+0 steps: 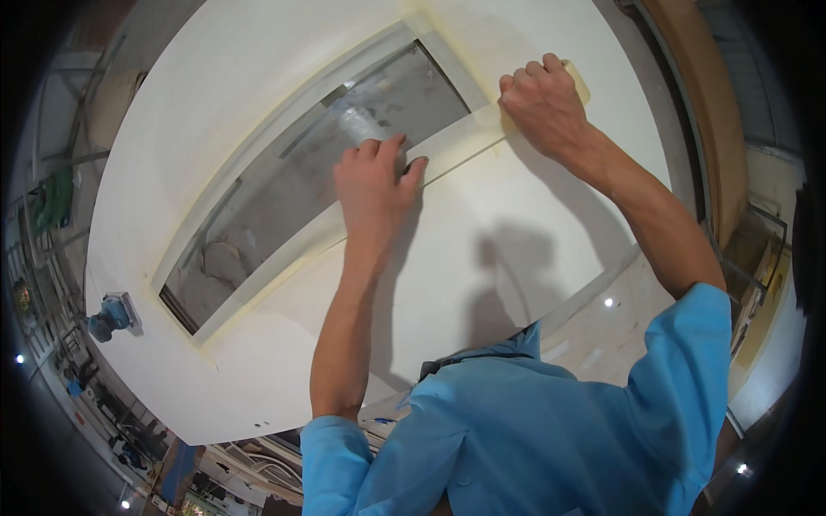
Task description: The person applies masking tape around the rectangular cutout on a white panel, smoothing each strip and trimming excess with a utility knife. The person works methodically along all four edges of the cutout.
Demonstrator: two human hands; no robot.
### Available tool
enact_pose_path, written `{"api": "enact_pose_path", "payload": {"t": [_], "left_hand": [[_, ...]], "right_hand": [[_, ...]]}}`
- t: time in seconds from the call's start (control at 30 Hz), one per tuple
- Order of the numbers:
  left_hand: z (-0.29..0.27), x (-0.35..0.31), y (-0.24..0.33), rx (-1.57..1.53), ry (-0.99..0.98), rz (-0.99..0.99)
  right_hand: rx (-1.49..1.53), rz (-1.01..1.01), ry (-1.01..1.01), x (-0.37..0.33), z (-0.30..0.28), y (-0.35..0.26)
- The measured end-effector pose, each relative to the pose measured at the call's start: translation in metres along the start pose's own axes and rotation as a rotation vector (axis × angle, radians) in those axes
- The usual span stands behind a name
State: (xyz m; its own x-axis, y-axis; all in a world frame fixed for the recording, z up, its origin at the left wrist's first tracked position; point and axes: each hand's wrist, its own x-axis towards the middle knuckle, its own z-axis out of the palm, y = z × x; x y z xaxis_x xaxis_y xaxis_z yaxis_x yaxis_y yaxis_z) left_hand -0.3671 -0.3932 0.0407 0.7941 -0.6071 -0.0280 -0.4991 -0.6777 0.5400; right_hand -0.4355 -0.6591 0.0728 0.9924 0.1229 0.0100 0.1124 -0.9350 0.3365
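A large white panel (284, 318) lies in front of me, with a long window-like opening (258, 215) framed by pale strips with yellowish smears along them. My left hand (377, 181) is over the near edge of the opening, thumb and forefinger apart, fingertips dark. Just beyond its fingers a whitish, translucent thing (357, 122) shows, blurred; whether the hand touches it I cannot tell. Past the right end of the opening, my right hand (546, 103) is closed round a pale yellow, block-like thing (578, 82), mostly hidden by the fingers, against the panel.
A blue power sander (110, 318) stands at the panel's left edge. Brown boards (701, 95) rise along the right side. Below the near left edge lie curved pale pieces (267, 469). Racks and clutter line the far left.
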Motion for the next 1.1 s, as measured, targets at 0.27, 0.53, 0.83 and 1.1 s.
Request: {"api": "enact_pose_path", "payload": {"t": [0.27, 0.53, 0.83, 1.1], "left_hand": [[0.051, 0.022, 0.049, 0.103, 0.271, 0.512], [0.077, 0.029, 0.063, 0.07, 0.184, 0.547], [0.076, 0.021, 0.063, 0.03, 0.143, 0.52], [0.082, 0.016, 0.064, 0.081, 0.175, 0.528]], "right_hand": [[-0.013, 0.059, -0.032, 0.003, -0.006, 0.0], [0.157, -0.001, -0.119, 0.017, -0.011, 0.012], [0.133, 0.033, -0.31, 0.023, -0.023, 0.003], [0.165, 0.1, -0.122, 0.014, -0.015, -0.009]]}}
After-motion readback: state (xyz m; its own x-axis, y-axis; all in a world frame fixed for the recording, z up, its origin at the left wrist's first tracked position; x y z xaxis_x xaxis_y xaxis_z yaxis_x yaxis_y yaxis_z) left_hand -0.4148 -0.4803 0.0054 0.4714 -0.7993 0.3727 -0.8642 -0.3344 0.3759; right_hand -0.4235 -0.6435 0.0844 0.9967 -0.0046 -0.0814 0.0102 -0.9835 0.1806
